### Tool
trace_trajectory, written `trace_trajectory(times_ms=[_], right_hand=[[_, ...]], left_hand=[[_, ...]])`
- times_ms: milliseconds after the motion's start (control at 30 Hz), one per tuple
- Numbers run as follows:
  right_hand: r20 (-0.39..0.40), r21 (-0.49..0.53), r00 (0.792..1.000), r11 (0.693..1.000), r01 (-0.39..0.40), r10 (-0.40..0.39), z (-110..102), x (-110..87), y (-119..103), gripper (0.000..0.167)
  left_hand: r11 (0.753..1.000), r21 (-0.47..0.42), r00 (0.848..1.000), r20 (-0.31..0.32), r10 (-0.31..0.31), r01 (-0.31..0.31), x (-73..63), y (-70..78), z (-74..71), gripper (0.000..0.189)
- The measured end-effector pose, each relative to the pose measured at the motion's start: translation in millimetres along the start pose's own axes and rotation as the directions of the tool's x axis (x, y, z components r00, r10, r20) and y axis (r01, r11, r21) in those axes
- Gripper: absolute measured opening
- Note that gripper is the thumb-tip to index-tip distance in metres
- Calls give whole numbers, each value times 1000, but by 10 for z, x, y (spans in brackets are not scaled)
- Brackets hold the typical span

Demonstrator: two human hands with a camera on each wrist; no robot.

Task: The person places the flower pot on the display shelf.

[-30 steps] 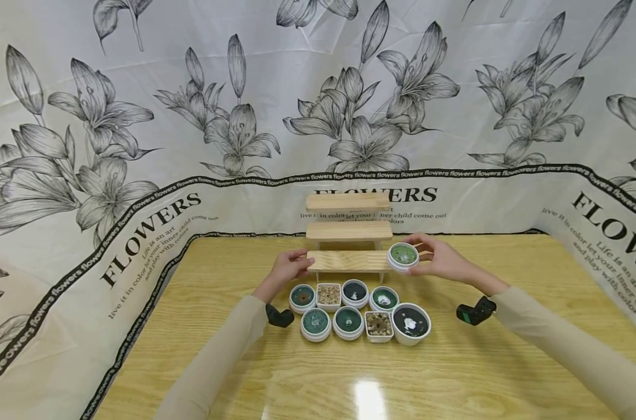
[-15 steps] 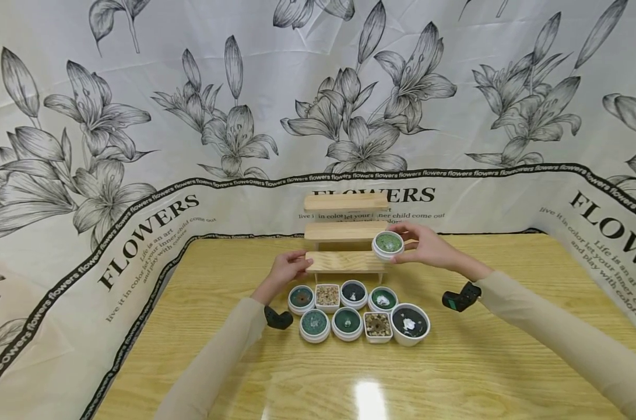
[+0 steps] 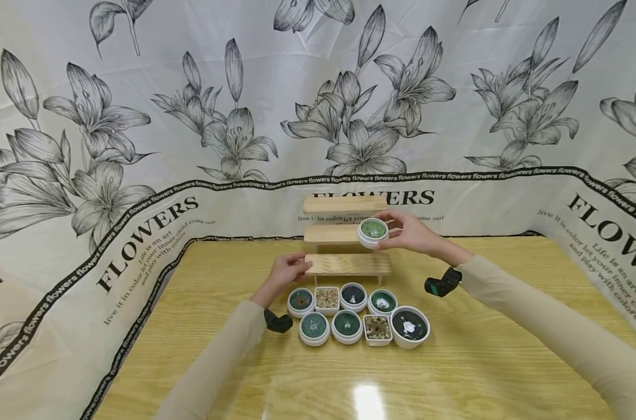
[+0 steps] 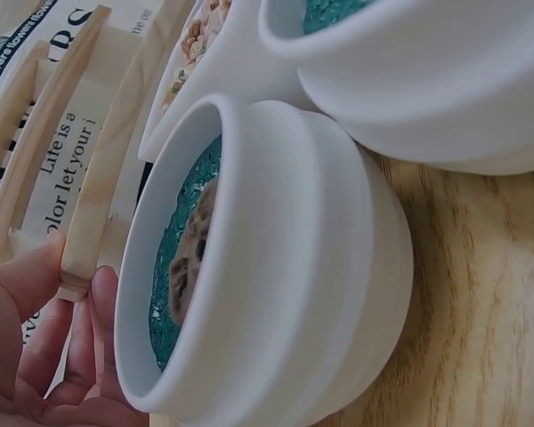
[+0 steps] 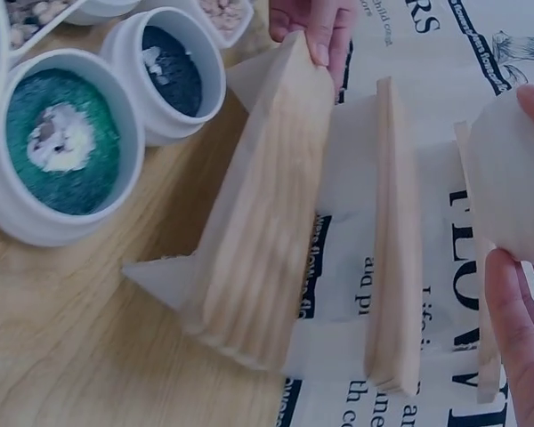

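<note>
My right hand [image 3: 412, 234] holds a small round white pot [image 3: 373, 230] with green filling, thumb and fingers at its side. The pot is raised in front of the middle board of a three-tier wooden shelf stand [image 3: 347, 264]; whether it touches that board I cannot tell. In the right wrist view only the white side of the pot [image 5: 509, 182] shows. My left hand [image 3: 284, 273] pinches the left end of the lowest board. The left wrist view has the thumb on one face of that board [image 4: 116, 151] and a finger under it.
Several white pots stand in two rows before the stand, among them a large round one [image 3: 410, 328] and a square one with pebbles [image 3: 378, 330]. A flower-printed cloth [image 3: 234, 192] hangs behind the wooden table [image 3: 480, 361].
My right hand has carried the green-filled pot left and upward, from beside the lowest board's right end to in front of the middle board. The left hand stays at the lowest board.
</note>
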State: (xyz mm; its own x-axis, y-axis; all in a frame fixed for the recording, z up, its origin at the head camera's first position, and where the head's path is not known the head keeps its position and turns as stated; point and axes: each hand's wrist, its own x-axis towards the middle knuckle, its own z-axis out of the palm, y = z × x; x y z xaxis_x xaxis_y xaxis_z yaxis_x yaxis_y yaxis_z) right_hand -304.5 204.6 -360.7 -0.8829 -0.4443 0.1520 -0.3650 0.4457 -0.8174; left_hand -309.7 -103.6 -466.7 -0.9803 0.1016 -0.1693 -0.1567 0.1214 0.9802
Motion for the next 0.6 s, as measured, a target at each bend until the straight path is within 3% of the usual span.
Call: trace_trajectory(times_ms=[600], right_hand=[[3, 15, 1000, 1000, -7, 7, 132, 442, -189, 64]], left_hand=[[1000, 19, 1000, -19, 5, -5, -13, 2, 3, 45]])
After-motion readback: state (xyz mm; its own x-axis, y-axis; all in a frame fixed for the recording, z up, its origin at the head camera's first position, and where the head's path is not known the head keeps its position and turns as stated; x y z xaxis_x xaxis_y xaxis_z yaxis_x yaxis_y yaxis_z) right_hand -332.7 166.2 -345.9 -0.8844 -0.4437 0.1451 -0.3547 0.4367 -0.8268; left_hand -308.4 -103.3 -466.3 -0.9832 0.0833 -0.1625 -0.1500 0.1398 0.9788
